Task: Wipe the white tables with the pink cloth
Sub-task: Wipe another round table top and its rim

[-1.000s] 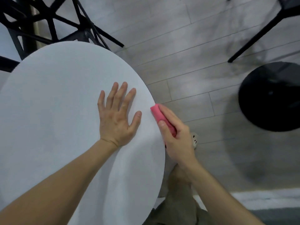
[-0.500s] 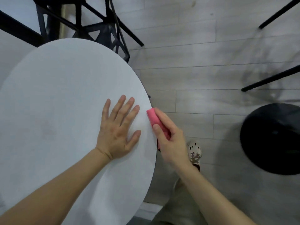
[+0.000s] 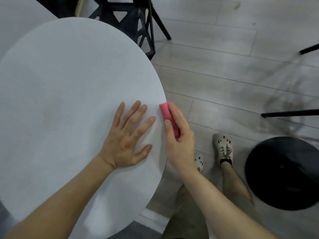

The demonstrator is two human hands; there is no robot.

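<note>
Left hand (image 3: 126, 140) is lying flat on the round white table (image 3: 69, 94), fingers straight and spread, holding nothing. Right hand (image 3: 179, 137) is gripping the folded pink cloth (image 3: 166, 112), thumb and fingers curled round it, at the table's right rim; cloth seems to be touching the edge, hard to confirm. Black chair (image 3: 131, 19) is standing behind the table, black stool (image 3: 283, 173) on the floor at right, feet in pale shoes (image 3: 222, 147) just below the right hand.
</note>
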